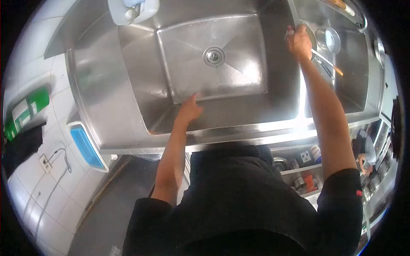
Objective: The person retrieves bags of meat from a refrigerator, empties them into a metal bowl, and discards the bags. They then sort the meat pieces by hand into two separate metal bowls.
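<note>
My left hand is over the near-left part of a stainless steel sink basin, its index finger stretched out and nothing visible in it. My right hand is at the divider between the two basins, fingers curled. What it grips, if anything, is hidden, though a round metal rim shows right beside it. To its right, in the second basin, are a small metal bowl and a utensil with an orange-tipped handle. A round drain lies in the large basin's floor.
A white plastic tub with items in it stands at the sink's back left. Further left are a blue-and-white tray and a green container. Shelves with kitchenware are below right; another person is beyond.
</note>
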Demonstrator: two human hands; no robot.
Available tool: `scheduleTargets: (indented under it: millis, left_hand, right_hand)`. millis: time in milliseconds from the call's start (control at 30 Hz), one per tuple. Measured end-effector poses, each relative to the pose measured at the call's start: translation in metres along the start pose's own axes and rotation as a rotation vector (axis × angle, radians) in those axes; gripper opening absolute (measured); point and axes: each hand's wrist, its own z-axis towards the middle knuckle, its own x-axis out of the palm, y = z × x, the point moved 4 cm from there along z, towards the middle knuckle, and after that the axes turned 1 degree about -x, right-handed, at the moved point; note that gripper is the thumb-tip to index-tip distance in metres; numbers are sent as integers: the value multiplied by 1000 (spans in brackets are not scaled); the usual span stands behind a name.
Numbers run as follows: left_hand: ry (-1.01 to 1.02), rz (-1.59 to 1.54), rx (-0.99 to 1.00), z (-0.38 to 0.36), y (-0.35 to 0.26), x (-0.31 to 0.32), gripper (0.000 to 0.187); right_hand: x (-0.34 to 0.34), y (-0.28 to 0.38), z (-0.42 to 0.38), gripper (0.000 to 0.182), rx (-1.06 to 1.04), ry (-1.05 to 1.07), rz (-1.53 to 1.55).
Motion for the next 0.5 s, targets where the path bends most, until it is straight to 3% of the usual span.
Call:
scheduleTargets:
  millis: [67, 100, 267, 400, 433, 467, 500]
  left_hand:
    - [-29, -134, -91, -18, 0, -11, 60]
    - [-93, -105, -104, -79, -5, -2, 55]
    - [-537, -92, 20, -156, -15, -6, 35]
    - [-927, -388, 37, -228, -39, -16, 17]
    - [-966, -427, -33, -243, -31, -5, 16]
    - [-1020, -472, -102, -254, -16, 10, 15]
    - [-1087, -514, -171, -271, -3, 24, 15]
  right_hand:
    - [6, 7, 13, 57, -73, -17, -1]
    - [-12, -5, -15, 57, -89, 12, -22]
    - [-5, -8, -4, 58, -148, -30, -21]
    - [-17, -2, -14, 60, -206, -30, 17]
    - [4, -15, 1, 68, -326, -84, 26]
    - [27, -26, 24, 62, -382, -14, -72]
    - [2, -9, -3, 59, -184, 22, 110]
